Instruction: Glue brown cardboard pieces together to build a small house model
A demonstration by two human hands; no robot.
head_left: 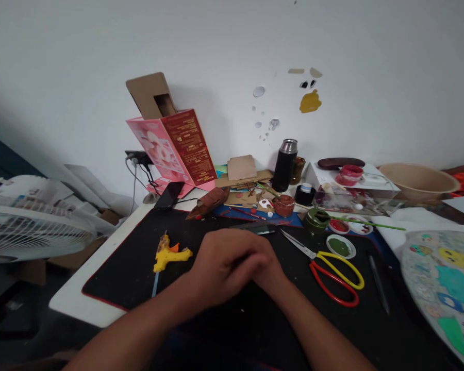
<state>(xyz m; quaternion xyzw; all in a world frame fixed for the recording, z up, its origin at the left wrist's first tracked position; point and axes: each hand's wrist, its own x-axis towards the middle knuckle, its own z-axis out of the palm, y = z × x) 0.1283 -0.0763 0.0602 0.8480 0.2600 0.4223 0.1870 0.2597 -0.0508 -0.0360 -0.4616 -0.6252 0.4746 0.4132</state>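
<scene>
Over the middle of the black mat (119, 268), my left hand (220, 257) is closed, its fingers wrapped over my right hand (268, 257) and its thumb lying across. Most of my right hand is hidden behind the left, so its fingers do not show. No tool or object is visible in either hand. Left of my hands lies a yellow glue gun (168, 255) with a glue stick in its end. On the right are open scissors (317, 257) with one yellow and one red handle. Just behind my hands lies a dark flat tool (261, 228), partly covered.
Paint jars, a green-paint lid (340, 246), cardboard scraps (242, 167) and a black thermos (285, 167) line the back. A phone (169, 196) lies before a pink-and-red folder (187, 149). A pen (378, 283) and paint palette (413, 278) are right; a fan (34, 226) stands left.
</scene>
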